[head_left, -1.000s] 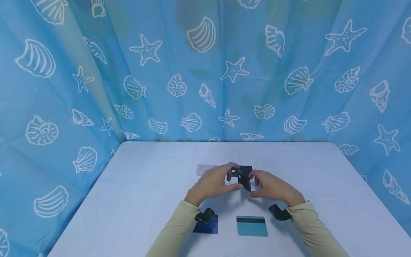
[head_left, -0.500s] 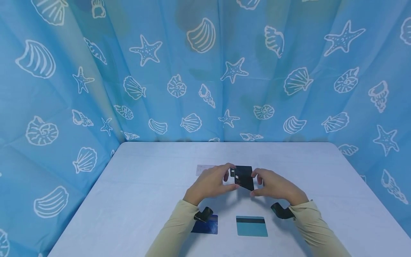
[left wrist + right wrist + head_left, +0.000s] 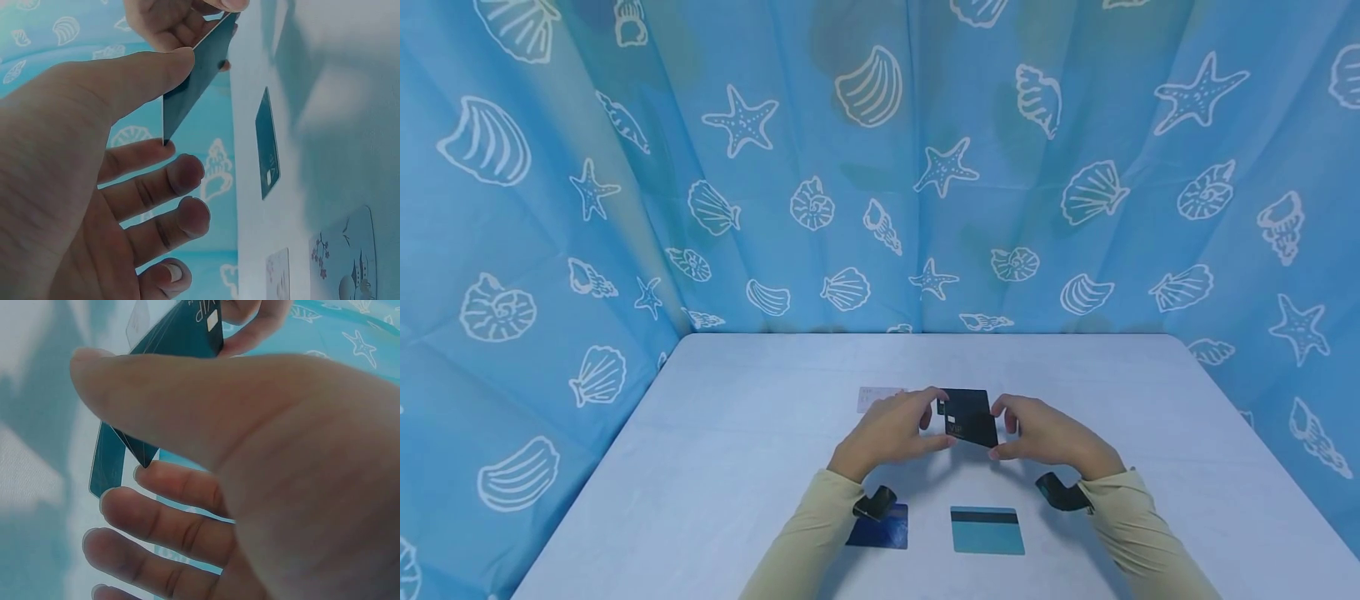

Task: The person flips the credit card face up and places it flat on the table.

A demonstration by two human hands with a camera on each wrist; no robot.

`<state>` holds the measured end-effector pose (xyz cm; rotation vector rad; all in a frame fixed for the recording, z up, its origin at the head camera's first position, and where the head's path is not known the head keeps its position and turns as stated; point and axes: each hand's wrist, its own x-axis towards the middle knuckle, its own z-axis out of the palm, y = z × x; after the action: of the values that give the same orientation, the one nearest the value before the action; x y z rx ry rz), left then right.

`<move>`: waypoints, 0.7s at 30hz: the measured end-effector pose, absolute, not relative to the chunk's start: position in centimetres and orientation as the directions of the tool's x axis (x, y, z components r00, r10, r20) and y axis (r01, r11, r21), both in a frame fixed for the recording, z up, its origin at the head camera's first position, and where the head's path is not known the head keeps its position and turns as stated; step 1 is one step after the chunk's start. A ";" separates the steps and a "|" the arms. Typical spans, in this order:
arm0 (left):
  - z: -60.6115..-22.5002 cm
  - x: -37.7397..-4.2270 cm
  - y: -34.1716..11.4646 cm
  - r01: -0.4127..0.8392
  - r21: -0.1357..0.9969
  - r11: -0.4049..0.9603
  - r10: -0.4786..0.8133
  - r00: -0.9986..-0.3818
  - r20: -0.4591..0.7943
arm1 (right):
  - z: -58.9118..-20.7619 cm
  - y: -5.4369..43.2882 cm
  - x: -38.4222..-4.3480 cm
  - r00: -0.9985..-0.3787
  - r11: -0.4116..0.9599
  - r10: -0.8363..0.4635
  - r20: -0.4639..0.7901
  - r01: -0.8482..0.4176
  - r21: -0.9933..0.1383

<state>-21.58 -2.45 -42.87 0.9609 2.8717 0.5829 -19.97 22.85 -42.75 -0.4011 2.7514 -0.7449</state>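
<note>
Card (image 3: 972,424), the black one lettered VIP, is held up over the tabletop (image 3: 737,467), rather past the middle toward the far edge, with a person pinching it at both ends. The left hand (image 3: 891,425) has thumb and index finger on opposite edges of its left end, the other fingers loosely spread; the right hand (image 3: 1041,432) pinches the right end in the same way. From where I stand the long axis runs between the hands, roughly along the far edge, with the right end dipping a little toward the near edge. Its chip and lettering sit at the left end, and that face is tipped up and back toward the person. Just beyond and below it a second black card (image 3: 267,153) lies flat, its chip likewise toward the left edge. Two pale flowered cards (image 3: 344,262) lie farther toward the left edge, while a blue card (image 3: 883,532) and a teal card (image 3: 988,533) with a dark stripe lie side by side nearer the near edge. I'd judge this to be the positioning step of sorting like cards together, the held one being squared up beside its match. The next move would seem to call for levelling the card, keeping its long axis parallel to the far edge, and easing both ends down together without nudging the one beneath.
</note>
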 end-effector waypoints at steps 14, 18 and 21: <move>-43.4 -21.7 -2.3 0.537 0.313 0.783 0.565 -0.825 0.004 | -43.0 22.7 -20.0 -0.933 0.848 -0.304 -0.193 -0.173 -0.501; -43.6 -21.8 -2.3 0.542 0.295 0.787 0.567 -0.824 0.001 | -42.9 22.7 -19.9 -0.931 0.846 -0.308 -0.197 -0.173 -0.505; -43.7 -21.8 -2.2 0.540 0.293 0.789 0.567 -0.824 -0.009 | -42.9 22.7 -19.9 -0.927 0.842 -0.315 -0.202 -0.175 -0.510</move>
<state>-21.79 -2.22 -43.74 0.8926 2.8795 0.4277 -19.92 22.66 -42.86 -0.3729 2.7422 -0.7207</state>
